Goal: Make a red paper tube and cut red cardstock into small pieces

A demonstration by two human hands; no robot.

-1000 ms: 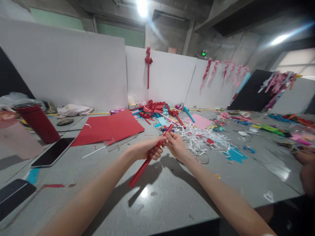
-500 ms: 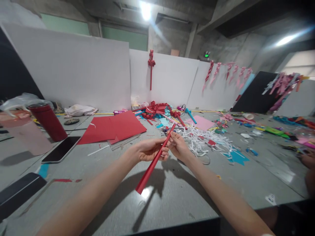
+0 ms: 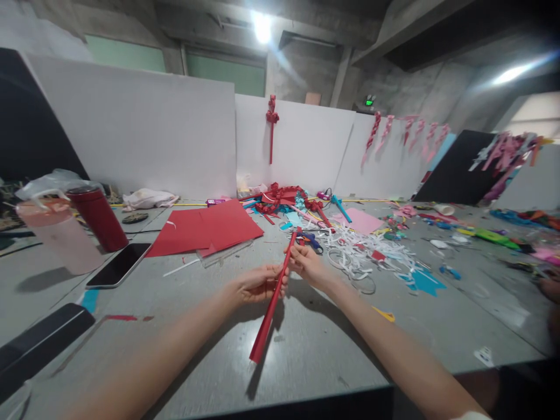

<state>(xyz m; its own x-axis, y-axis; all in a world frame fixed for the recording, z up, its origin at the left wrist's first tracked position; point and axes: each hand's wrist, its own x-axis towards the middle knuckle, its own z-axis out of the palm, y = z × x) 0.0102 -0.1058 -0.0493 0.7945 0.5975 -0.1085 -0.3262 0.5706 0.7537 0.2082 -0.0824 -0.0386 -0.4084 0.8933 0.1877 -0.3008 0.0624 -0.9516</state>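
A narrow tube of rolled red paper [image 3: 269,318] slants between my hands above the table, its wider end toward me. My left hand [image 3: 261,284] grips it around the middle with fingers curled. Closer to the thin far end, my right hand [image 3: 306,265] pinches the roll. Beyond the hands lie red paper sheets [image 3: 223,224] on a clear ruler or plate, and a pair of dark blue-handled scissors [image 3: 311,240] is partly hidden behind the right hand.
White paper strips [image 3: 363,251] litter the table [image 3: 332,356] at the right, near a blue paper scrap [image 3: 426,281] and a yellow tool [image 3: 384,314]. On the left stand a pink bottle [image 3: 61,233] and a red tumbler [image 3: 98,216], beside a phone [image 3: 120,265].
Both hands and the red paper tube have moved slightly left and down, closer to the table. The tube is a little steeper. The scissors and yellow tool show more now.
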